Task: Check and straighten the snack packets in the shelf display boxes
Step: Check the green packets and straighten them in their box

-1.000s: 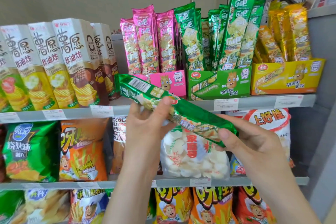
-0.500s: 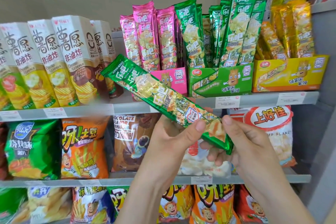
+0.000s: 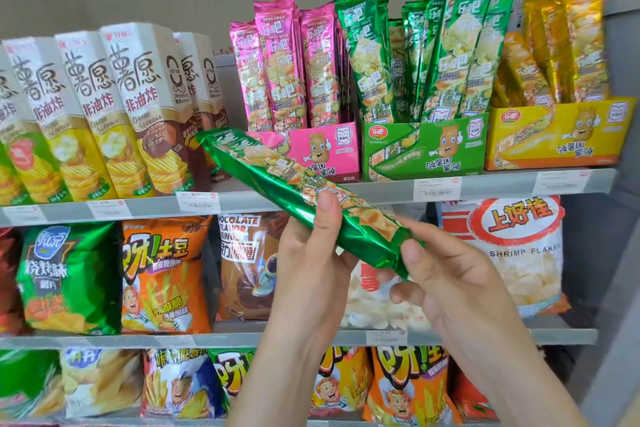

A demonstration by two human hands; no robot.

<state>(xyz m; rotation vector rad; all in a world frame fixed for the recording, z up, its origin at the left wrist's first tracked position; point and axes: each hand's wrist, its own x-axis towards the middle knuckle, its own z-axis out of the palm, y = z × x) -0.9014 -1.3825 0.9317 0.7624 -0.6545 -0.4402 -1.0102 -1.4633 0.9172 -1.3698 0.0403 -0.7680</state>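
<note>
- Green snack packet held aslant before the upper shelf front edge, outside the green display box.
- Gripped at mid-length by left hand, thumb on top.
- Pinched at lower end by right hand.

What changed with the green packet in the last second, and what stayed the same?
The green packet was rolled over: its barcode back faced the camera, now its printed front shows. The left hand and right hand hold it as before; packets in the display boxes stayed.
</note>
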